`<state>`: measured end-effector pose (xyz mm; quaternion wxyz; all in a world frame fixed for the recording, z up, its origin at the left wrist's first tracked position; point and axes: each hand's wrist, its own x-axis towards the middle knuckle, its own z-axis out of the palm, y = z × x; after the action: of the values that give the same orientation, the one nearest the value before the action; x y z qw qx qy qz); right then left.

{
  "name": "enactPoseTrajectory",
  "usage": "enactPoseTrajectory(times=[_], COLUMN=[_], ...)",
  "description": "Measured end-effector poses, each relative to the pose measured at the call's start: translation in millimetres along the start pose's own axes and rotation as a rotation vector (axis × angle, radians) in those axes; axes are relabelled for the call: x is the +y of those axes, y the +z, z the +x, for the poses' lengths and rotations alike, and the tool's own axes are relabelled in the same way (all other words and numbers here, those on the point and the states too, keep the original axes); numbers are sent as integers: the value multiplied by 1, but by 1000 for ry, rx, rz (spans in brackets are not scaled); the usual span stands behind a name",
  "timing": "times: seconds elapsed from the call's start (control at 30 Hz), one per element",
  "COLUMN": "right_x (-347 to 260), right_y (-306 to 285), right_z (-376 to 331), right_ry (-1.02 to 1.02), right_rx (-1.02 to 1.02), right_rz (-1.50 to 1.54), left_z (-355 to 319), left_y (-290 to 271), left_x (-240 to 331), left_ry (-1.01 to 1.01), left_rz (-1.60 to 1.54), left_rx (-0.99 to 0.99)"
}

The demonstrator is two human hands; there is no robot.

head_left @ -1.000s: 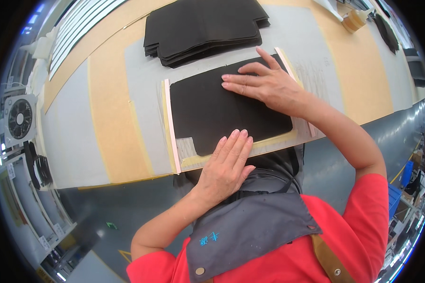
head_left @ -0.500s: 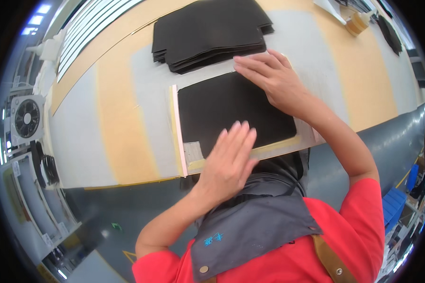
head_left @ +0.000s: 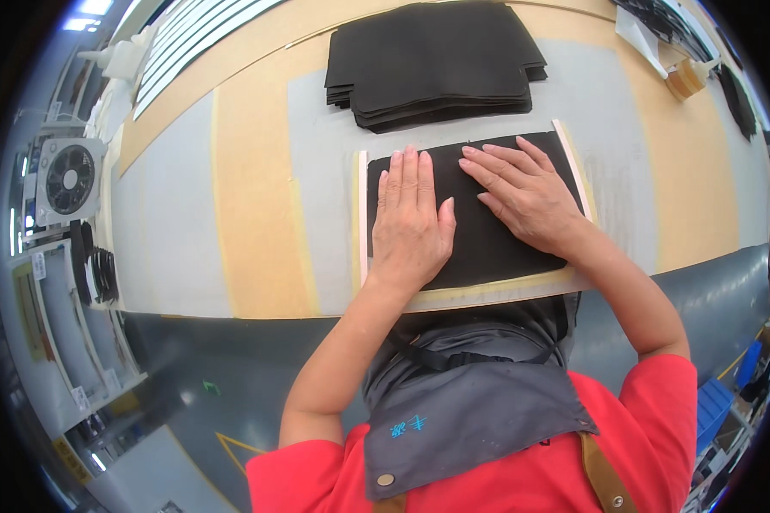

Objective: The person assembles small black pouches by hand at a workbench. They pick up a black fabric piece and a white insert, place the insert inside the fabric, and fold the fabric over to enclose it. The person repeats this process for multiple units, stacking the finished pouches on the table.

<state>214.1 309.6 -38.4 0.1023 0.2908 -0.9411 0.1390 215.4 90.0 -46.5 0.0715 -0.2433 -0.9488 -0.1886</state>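
Observation:
A flat black sheet (head_left: pixel 475 231) lies near the table's front edge, between two pale strips: the left strip (head_left: pixel 363 214) and the right strip (head_left: pixel 573 167). My left hand (head_left: pixel 412 222) rests flat on the sheet's left part, fingers pointing away from me and the thumb apart. On the right part lies my right hand (head_left: pixel 526 192), palm down, its fingers spread and slanting toward the far left. Neither hand grips anything. Beyond the sheet sits a stack of black notched sheets (head_left: pixel 432 64), whose edges are slightly uneven.
The table (head_left: pixel 171 256) carries grey and tan bands. At its far right stand a bottle with amber contents (head_left: pixel 689 79) and dark pieces. Striped white slats (head_left: pixel 192 47) lie at the far left. A fan (head_left: pixel 68 179) and shelving (head_left: pixel 77 333) are beyond the left end.
My left hand has moved forward from the near edge onto the sheet. My right hand has shifted down onto its right part, uncovering the right strip. The view has shifted.

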Motion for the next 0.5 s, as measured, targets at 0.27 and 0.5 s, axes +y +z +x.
enactPoseTrajectory(times=[0.27,0.5], right_x=[2,5], right_y=[2,4], right_z=[0,-8], right_ry=[23,-103], right_rx=[21,-16], right_rz=[3,82], left_z=[10,34], left_y=[-10,9], left_x=[1,-13], left_ry=[24,215], left_rz=[42,-187], left_rx=[-50,9])
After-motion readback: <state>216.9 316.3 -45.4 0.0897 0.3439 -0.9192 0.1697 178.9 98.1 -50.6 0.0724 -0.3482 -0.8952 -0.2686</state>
